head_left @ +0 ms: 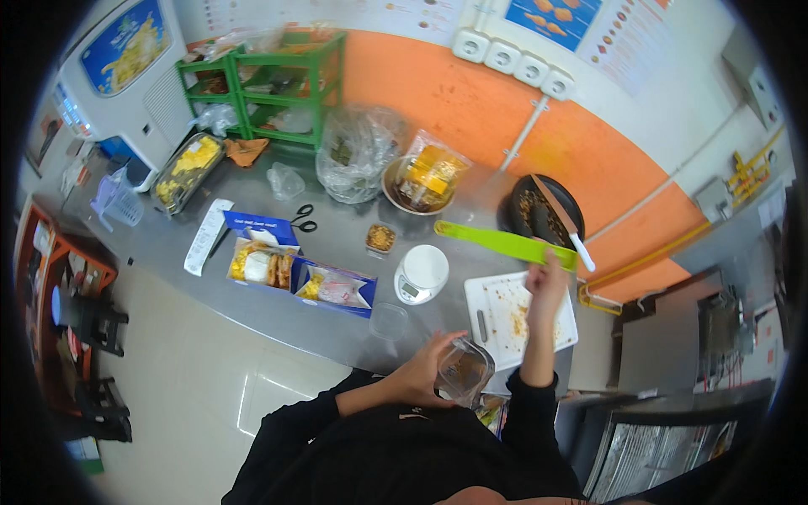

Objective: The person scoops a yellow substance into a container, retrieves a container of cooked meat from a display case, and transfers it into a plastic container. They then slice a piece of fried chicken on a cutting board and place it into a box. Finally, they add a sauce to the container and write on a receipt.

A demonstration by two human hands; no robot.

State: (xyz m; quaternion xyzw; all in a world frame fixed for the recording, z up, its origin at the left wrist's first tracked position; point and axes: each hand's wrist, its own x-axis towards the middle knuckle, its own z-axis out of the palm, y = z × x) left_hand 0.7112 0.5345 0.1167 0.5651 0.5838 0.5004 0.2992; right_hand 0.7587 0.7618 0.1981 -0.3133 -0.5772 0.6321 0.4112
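Note:
My left hand (424, 372) holds a clear plastic container (466, 369) close to my body, tilted, with some brown matter inside. My right hand (548, 281) grips the wide end of a long green plastic utensil (499, 242) above a white cutting board (489, 297) strewn with crumbs. Just beyond the utensil, a knife with a white handle (581, 252) rests across a dark round pan (527, 205) containing brown bits. Left of the board stands a white kitchen scale (424, 271). A small clear tub of brown crumbs (380, 238) and a clear lid (388, 321) lie near the scale.
Two blue-and-white food boxes (334, 287) stand left of the scale, with black scissors (304, 219) and a paper slip (207, 238) nearby. Along the back are a metal bowl (390, 192) holding a yellow packet, a plastic bag (356, 158), green racks (278, 95) and a food tray (188, 172).

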